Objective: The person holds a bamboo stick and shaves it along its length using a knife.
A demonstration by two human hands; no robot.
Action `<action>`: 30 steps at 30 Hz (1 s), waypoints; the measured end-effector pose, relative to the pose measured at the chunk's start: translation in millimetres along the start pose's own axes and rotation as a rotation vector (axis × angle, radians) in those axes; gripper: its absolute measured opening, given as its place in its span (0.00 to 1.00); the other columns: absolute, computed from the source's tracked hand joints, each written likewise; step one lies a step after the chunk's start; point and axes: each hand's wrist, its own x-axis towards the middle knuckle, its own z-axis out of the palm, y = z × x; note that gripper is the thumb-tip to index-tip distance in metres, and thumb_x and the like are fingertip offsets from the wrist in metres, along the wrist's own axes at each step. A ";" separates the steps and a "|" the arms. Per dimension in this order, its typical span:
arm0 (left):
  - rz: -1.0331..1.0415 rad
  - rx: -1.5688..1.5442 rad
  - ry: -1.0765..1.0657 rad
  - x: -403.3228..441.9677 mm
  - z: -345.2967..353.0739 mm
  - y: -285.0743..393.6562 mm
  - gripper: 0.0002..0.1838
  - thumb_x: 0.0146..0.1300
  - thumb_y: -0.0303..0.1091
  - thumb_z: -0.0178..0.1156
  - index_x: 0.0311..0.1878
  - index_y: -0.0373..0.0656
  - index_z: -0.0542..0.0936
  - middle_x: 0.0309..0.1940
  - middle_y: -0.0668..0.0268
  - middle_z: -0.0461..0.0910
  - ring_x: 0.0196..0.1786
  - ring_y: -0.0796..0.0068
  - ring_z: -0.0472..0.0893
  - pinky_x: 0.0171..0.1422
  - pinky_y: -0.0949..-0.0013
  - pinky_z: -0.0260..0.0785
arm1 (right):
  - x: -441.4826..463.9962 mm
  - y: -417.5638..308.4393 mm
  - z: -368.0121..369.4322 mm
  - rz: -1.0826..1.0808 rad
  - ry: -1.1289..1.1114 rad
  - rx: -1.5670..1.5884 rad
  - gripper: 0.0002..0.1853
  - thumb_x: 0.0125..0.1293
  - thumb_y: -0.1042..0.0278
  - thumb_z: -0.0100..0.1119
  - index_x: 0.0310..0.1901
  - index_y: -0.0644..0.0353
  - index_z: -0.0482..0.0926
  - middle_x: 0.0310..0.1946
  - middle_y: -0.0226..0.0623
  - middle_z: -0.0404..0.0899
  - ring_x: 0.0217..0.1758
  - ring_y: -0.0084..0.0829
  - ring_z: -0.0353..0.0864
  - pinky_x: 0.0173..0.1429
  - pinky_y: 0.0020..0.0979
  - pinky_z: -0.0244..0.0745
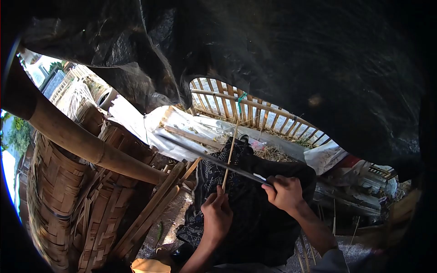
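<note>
My left hand (pixel 217 216) is closed on the lower end of a thin bamboo strip (pixel 232 144), which points up and away from me. My right hand (pixel 286 194) grips the handle end of a long-bladed knife (pixel 205 155). Its dark blade reaches far to the left and crosses the strip a little above my left fingers. Whether the edge touches the strip or passes just over it, I cannot tell. Under both hands, a black cloth with a pale pattern (pixel 210 175) lies over my legs.
A thick bamboo pole (pixel 91 148) slants across the left, before woven bamboo panels (pixel 59 195). Wooden slats (pixel 152 209) lean beside my left arm. Black plastic sheeting (pixel 309 54) hangs low overhead. Beyond stand a bamboo fence (pixel 255 111) and white sheeting (pixel 170 123).
</note>
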 end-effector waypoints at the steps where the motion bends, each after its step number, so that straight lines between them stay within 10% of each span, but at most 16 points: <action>1: 0.011 -0.008 -0.002 0.3 1.3 -0.6 0.13 0.54 0.14 0.55 0.44 0.27 0.77 0.20 0.54 0.74 0.20 0.66 0.77 0.23 0.72 0.65 | -0.3 -4.5 -0.5 -0.068 -0.088 -0.103 0.16 0.55 0.47 0.62 0.23 0.51 0.77 0.12 0.29 0.69 0.11 0.29 0.73 0.16 0.28 0.66; 19: 0.045 -0.004 0.005 -3.1 -3.2 -2.6 0.15 0.54 0.14 0.52 0.45 0.30 0.77 0.22 0.52 0.76 0.25 0.61 0.81 0.28 0.70 0.70 | 16.0 1.4 35.5 -0.327 -0.031 -0.210 0.16 0.56 0.41 0.57 0.30 0.45 0.79 0.17 0.32 0.73 0.14 0.32 0.75 0.18 0.33 0.71; 23: 0.039 0.001 -0.005 -0.9 -3.1 -0.4 0.15 0.53 0.14 0.53 0.45 0.30 0.77 0.23 0.52 0.76 0.25 0.59 0.80 0.28 0.69 0.71 | 62.9 28.4 39.8 0.116 0.015 -0.283 0.20 0.61 0.47 0.55 0.21 0.55 0.80 0.10 0.38 0.73 0.13 0.40 0.76 0.19 0.36 0.71; 30: 0.037 -0.044 -0.011 -2.8 -1.5 -4.0 0.12 0.55 0.15 0.51 0.42 0.29 0.77 0.23 0.51 0.78 0.25 0.60 0.81 0.30 0.70 0.71 | 21.6 7.2 28.6 -0.348 -0.136 -0.273 0.22 0.60 0.37 0.51 0.33 0.48 0.80 0.14 0.33 0.74 0.12 0.26 0.74 0.13 0.27 0.68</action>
